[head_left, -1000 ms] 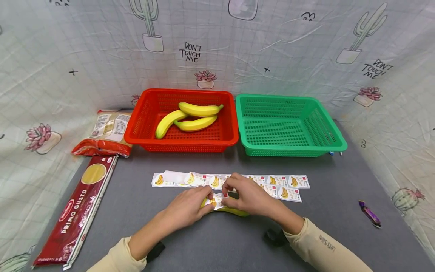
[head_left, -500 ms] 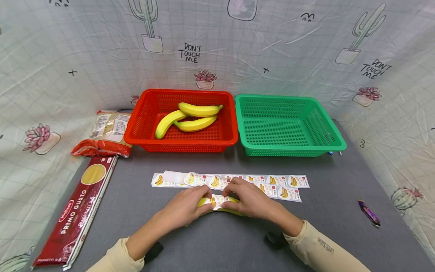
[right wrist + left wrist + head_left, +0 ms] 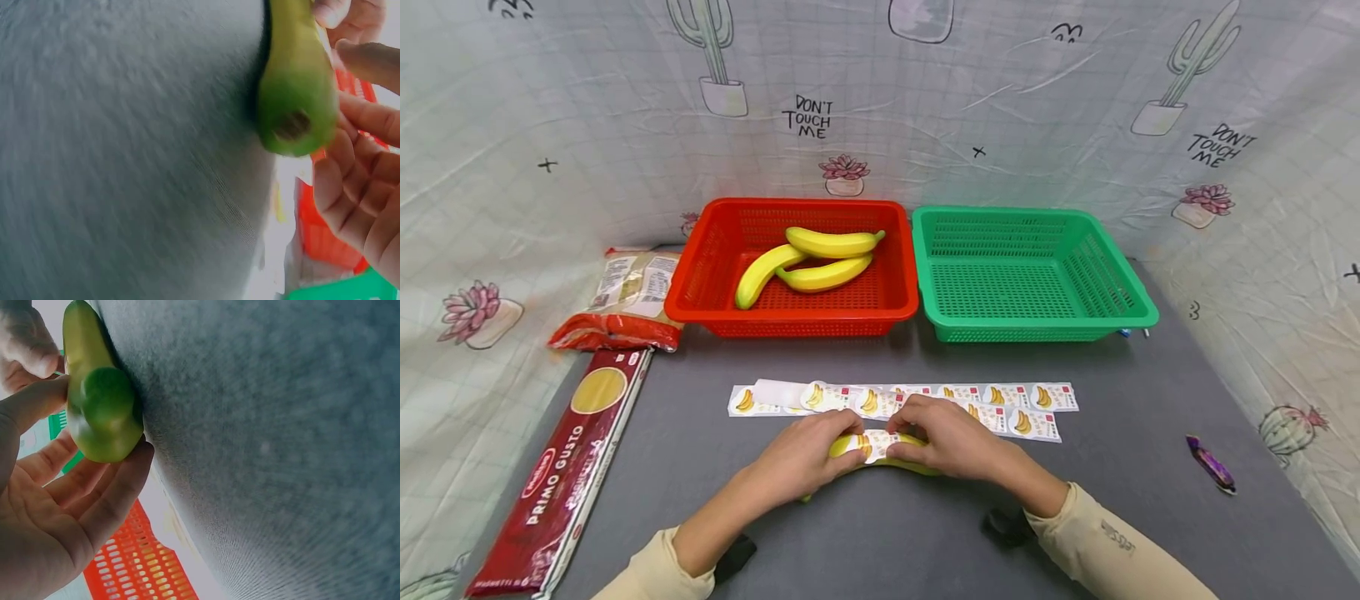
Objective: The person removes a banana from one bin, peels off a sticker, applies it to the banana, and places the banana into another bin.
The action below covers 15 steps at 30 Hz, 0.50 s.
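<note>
A yellow banana with green ends lies crosswise on the grey table, a white label with a banana picture across its upper side. My left hand grips the banana left of the label, thumb on the near side and fingers behind. From the other side, my right hand pinches it at the label's right end, thumb and forefinger at the edge. The left wrist view shows one green tip of the banana between thumb and fingers; the right wrist view shows its other end beside the right fingers.
Strips of banana labels lie just behind the hands. Further back stand a red basket holding three bananas and a green basket. Spaghetti and another food bag lie left, a purple-wrapped sweet right.
The label's right end, earlier held up by the right fingers, has come down flat onto the banana. Both hands have stayed at the banana; the head view has shifted slightly.
</note>
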### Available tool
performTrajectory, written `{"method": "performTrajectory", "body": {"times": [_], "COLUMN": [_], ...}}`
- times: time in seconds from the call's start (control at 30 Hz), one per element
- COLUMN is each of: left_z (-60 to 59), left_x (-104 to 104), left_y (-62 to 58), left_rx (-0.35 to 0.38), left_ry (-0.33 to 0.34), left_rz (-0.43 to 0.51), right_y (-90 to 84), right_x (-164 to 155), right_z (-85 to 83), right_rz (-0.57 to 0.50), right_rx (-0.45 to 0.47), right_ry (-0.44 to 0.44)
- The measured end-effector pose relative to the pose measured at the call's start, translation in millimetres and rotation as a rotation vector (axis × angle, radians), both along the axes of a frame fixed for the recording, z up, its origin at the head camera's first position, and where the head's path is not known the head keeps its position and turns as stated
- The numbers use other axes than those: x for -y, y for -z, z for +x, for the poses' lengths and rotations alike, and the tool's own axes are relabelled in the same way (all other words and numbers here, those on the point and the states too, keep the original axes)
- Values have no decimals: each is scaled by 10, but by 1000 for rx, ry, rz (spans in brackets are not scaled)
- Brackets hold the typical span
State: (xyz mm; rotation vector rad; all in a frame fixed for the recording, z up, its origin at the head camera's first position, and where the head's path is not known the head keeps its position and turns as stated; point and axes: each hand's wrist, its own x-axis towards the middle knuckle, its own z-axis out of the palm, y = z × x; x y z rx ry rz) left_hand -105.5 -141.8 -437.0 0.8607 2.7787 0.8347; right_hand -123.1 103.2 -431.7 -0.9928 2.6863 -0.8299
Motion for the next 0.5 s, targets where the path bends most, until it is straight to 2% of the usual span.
{"method": "performTrajectory", "body": {"times": [0.1,0.23,0.37,0.5], "left_z": [4,19,26,14], "left_x": [-17,-38,-39,-20], "left_y": [2,7,2,-28], "left_rx": [2,12,42,58], "left_ry": [-8,-36,-44,-24], "left_rz": [-13,-55,-88,-81], "right_y": [-114,-364,-666,-895], "right_x": [-121,-425,-953,-1665], "right_z": [-41,-172,-406,-702], "right_rz": [-56,-131,-129,-127], "right_rx": [19,-62,-154,-120], "right_ry": [3,80,273,519]}}
